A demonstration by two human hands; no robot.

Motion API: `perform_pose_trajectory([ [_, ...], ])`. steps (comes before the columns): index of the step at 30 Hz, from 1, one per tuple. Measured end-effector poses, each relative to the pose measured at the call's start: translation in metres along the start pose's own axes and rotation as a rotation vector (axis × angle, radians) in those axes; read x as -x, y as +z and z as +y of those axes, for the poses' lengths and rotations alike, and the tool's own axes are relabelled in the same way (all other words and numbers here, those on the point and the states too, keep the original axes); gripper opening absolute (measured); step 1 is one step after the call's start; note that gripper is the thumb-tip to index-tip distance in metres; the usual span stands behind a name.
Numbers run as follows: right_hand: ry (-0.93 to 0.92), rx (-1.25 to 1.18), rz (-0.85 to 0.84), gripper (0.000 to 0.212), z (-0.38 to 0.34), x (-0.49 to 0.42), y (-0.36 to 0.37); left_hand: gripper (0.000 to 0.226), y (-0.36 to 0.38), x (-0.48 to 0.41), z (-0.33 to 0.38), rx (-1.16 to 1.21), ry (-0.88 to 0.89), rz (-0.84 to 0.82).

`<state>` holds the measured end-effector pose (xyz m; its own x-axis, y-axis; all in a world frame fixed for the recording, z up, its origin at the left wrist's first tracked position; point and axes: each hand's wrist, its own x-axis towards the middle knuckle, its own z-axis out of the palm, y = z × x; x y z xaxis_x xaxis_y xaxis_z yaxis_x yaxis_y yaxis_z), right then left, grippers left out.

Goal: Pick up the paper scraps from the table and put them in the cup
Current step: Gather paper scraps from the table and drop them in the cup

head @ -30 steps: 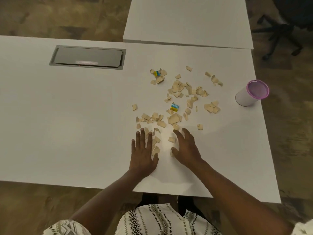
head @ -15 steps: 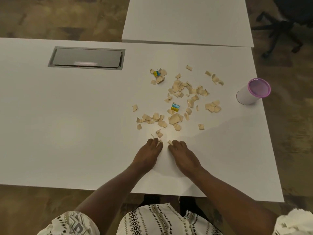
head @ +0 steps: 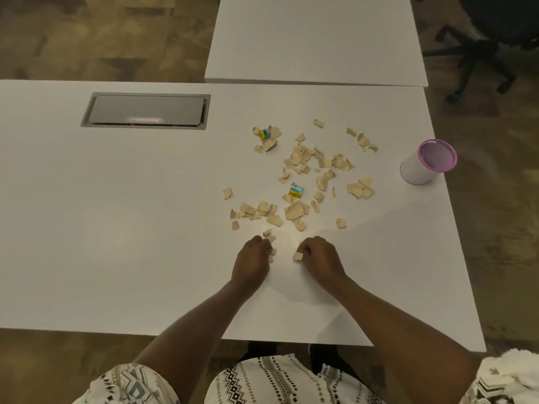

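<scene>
- The left hand (head: 252, 259), fingers curled tight, grips tan paper scraps (head: 296, 212) at the pile's near edge.
- The right hand (head: 319, 258) pinches a single scrap (head: 298, 256).
- The rest lie scattered mid-desk (head: 116, 228).
- The blue-and-yellow bit (head: 296, 190) carries print too small to read.
- The pink-rimmed cup (head: 423, 167) stands upright near the right edge.

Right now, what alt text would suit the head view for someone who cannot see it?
A left hand and right hand, fingers curled, each pinch tan scraps near the front of a white table, with many more scattered beyond. A pink-rimmed cup stands upright at the table's right edge; a grey hatch sits far left.
</scene>
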<state>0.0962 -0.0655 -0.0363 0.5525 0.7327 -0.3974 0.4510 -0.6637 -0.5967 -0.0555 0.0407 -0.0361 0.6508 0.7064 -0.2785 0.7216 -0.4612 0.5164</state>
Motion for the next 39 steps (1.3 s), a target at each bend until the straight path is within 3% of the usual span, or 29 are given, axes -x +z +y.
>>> perform_pose_trajectory([
  [6,0.243,-0.338,0.013,0.012,0.002,-0.007,-0.027,0.012,-0.006,-0.019,0.02,0.341,-0.31,0.056],
  [15,0.361,-0.758,0.056,0.013,0.009,-0.027,-0.082,0.009,-0.015,-0.058,0.084,0.607,-0.447,0.033],
  [27,0.222,-0.561,0.268,0.009,0.04,-0.058,-0.182,0.009,-0.003,-0.123,0.19,0.652,-0.367,-0.039],
  [39,0.299,-0.431,0.545,0.005,0.089,-0.106,-0.283,0.008,0.008,-0.194,0.324,0.7,-0.218,-0.103],
])
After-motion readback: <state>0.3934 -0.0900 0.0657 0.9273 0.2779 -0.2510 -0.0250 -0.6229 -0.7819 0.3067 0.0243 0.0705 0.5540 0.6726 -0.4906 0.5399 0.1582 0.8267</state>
